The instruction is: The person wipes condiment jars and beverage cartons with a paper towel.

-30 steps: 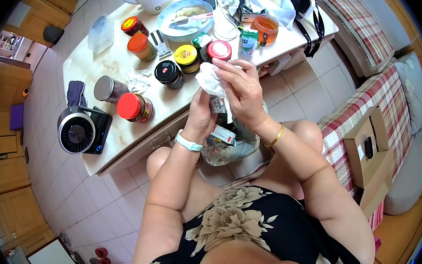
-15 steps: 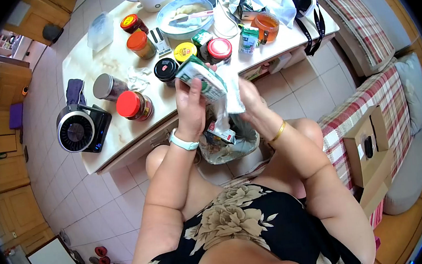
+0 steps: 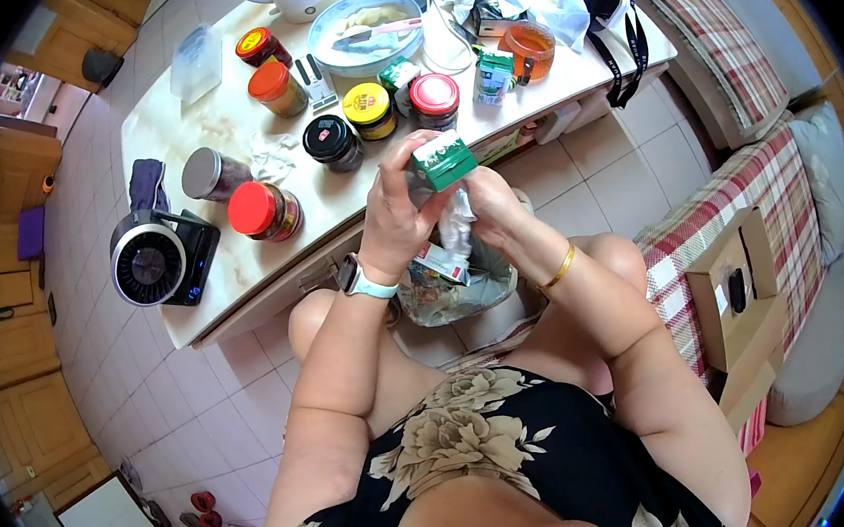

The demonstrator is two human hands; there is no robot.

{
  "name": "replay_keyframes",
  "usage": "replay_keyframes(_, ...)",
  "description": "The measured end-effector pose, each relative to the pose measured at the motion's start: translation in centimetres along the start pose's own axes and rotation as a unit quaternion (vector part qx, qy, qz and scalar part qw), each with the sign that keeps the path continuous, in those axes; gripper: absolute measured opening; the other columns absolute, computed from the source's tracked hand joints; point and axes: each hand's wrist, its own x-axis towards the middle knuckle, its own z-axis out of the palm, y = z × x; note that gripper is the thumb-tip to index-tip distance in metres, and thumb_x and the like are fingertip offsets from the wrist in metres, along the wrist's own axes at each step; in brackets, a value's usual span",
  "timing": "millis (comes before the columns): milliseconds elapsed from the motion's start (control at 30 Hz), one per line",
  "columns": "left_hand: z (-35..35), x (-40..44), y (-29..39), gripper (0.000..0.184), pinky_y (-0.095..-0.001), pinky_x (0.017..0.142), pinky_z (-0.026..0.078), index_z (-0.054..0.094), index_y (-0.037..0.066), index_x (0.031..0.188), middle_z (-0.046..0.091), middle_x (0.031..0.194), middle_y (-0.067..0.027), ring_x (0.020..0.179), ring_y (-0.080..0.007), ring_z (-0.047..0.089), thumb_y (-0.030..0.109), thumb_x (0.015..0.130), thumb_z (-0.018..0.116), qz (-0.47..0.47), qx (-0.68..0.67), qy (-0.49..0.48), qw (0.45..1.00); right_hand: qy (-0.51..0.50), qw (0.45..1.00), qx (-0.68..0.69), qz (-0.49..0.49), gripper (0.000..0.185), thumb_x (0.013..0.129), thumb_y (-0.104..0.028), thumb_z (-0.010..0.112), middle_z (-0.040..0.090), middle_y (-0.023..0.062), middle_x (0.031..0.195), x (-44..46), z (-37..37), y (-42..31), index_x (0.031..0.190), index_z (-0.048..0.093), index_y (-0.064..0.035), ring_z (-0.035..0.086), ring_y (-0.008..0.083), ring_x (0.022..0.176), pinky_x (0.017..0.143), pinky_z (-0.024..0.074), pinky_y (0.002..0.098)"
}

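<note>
My left hand (image 3: 395, 211) is closed around a small green-and-white carton (image 3: 444, 164), whose green end faces up toward me. My right hand (image 3: 497, 205) is up against the carton's near side, its fingers bent round a crumpled white tissue (image 3: 456, 222) that hangs below them. Part of those fingers is hidden behind the carton. Directly under both hands stands a lined trash bin (image 3: 461, 302) with a white-and-red packet (image 3: 441, 262) in it. A red-lidded jar (image 3: 435, 101) and a yellow-lidded jar (image 3: 370, 110) stand on the table just beyond.
On the marble-look table (image 3: 202, 152) are more jars, a black-lidded jar (image 3: 333, 143), a small fan (image 3: 154, 262), a bowl with a knife (image 3: 367, 33), an orange cup (image 3: 528, 51) and another carton (image 3: 494, 77). A cardboard box (image 3: 737, 286) lies on the checkered seat at right.
The carton has turned so its green end now shows. The white tissue has dropped lower, from the carton's right side to beneath it, and my right hand has moved closer in.
</note>
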Motion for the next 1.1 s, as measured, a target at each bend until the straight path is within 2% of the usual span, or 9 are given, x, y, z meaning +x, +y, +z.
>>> replay_keyframes(167, -0.4, -0.6, 0.0, 0.066, -0.0379, 0.093, 0.054, 0.04, 0.003, 0.138, 0.065, 0.124, -0.0181, 0.11, -0.0314, 0.068, 0.017, 0.087, 0.081, -0.085, -0.011, 0.057, 0.995, -0.047, 0.97, -0.226, -0.074, 0.047, 0.104, -0.042, 0.054, 0.07, 0.0056, 0.09, 1.3, -1.6, -0.8, 0.108, 0.072, 0.0014, 0.063, 0.0113, 0.076, 0.069, 0.0523, 0.0303)
replay_keyframes(200, -0.6, -0.6, -0.2, 0.066, -0.0366, 0.092, 0.054, 0.04, 0.003, 0.138, 0.065, 0.122, -0.0157, 0.108, -0.0272, 0.068, 0.016, 0.088, 0.081, -0.082, -0.037, 0.075, 0.993, -0.08, 0.934, -0.336, -0.092, 0.048, 0.103, -0.043, 0.056, 0.07, 0.0069, 0.083, 1.9, -2.5, -1.0, 0.104, 0.073, 0.0014, 0.062, 0.0123, 0.073, 0.068, 0.052, 0.0322)
replay_keyframes(267, -1.0, -0.4, -0.7, 0.064, -0.0361, 0.091, 0.054, 0.04, 0.002, 0.139, 0.064, 0.121, -0.0138, 0.106, -0.0255, 0.068, 0.014, 0.09, 0.079, -0.058, 0.014, 0.09, 0.994, -0.029, 0.763, -0.6, -0.239, 0.043, 0.093, -0.042, 0.067, 0.072, 0.0219, 0.088, -0.6, -0.6, -4.2, 0.107, 0.071, -0.0019, 0.071, 0.037, 0.082, 0.077, 0.0528, 0.0458)
replay_keyframes(333, -0.9, -0.5, -0.8, 0.064, -0.0356, 0.093, 0.054, 0.039, 0.003, 0.142, 0.06, 0.129, -0.0135, 0.11, -0.0245, 0.066, 0.011, 0.091, 0.077, -0.074, -0.013, 0.081, 0.994, -0.01, 0.727, -0.613, -0.308, 0.048, 0.085, -0.035, 0.077, 0.072, 0.0241, 0.097, -2.1, 0.2, -5.6, 0.116, 0.067, -0.0007, 0.069, 0.0432, 0.092, 0.081, 0.0534, 0.0464)
replay_keyframes(433, 0.2, -0.6, 0.2, 0.067, -0.0366, 0.102, 0.051, 0.037, 0.005, 0.148, 0.042, 0.151, -0.014, 0.129, -0.0253, 0.054, 0.011, 0.092, 0.075, -0.224, -0.313, 0.018, 0.923, -0.062, 0.728, -0.594, -0.336, 0.058, 0.077, -0.029, 0.083, 0.072, 0.0241, 0.1, -1.9, -0.7, -5.5, 0.123, 0.063, -0.0008, 0.07, 0.0419, 0.096, 0.083, 0.0541, 0.0449)
replay_keyframes(533, 1.5, -1.4, -2.2, 0.068, -0.0418, 0.112, 0.042, 0.038, 0.004, 0.15, 0.032, 0.16, -0.0163, 0.14, -0.0282, 0.045, 0.015, 0.093, 0.075, -0.092, -0.131, -0.025, 0.987, -0.109, 0.74, -0.616, -0.246, 0.059, 0.073, -0.028, 0.086, 0.072, 0.0235, 0.1, -1.6, -1.5, -6.0, 0.121, 0.065, -0.0011, 0.07, 0.0408, 0.096, 0.083, 0.0544, 0.0434)
replay_keyframes(767, 2.3, -0.3, -2.6, 0.059, -0.0367, 0.107, 0.046, 0.04, 0.002, 0.148, 0.046, 0.149, -0.0138, 0.134, -0.0236, 0.049, 0.011, 0.097, 0.068, -0.254, -0.135, 0.041, 0.957, 0.073, 0.713, -0.645, -0.265, 0.063, 0.072, -0.042, 0.086, 0.072, 0.0276, 0.096, 0.7, -5.0, -8.7, 0.111, 0.066, 0.0029, 0.071, 0.0406, 0.09, 0.081, 0.0547, 0.046)
replay_keyframes(900, 2.3, -0.8, -4.7, 0.046, -0.0316, 0.091, 0.056, 0.05, 0.0, 0.136, 0.057, 0.136, -0.0124, 0.12, -0.0212, 0.059, 0.011, 0.096, 0.069, -0.273, -0.131, 0.076, 0.95, 0.184, 0.663, -0.68, -0.251, 0.062, 0.075, -0.048, 0.083, 0.071, 0.0292, 0.095, 4.1, -6.9, -8.2, 0.104, 0.062, 0.0026, 0.07, 0.0431, 0.092, 0.081, 0.0546, 0.0501)
replay_keyframes(1100, 1.7, -1.2, -4.0, 0.039, -0.0285, 0.089, 0.054, 0.053, 0.001, 0.134, 0.061, 0.125, -0.0082, 0.111, -0.0149, 0.061, 0.007, 0.098, 0.066, -0.3, -0.18, 0.052, 0.935, 0.253, 0.658, -0.65, -0.284, 0.058, 0.076, -0.045, 0.083, 0.071, 0.0289, 0.094, 7.5, -7.1, -6.0, 0.105, 0.062, 0.0004, 0.069, 0.044, 0.095, 0.082, 0.0548, 0.0511)
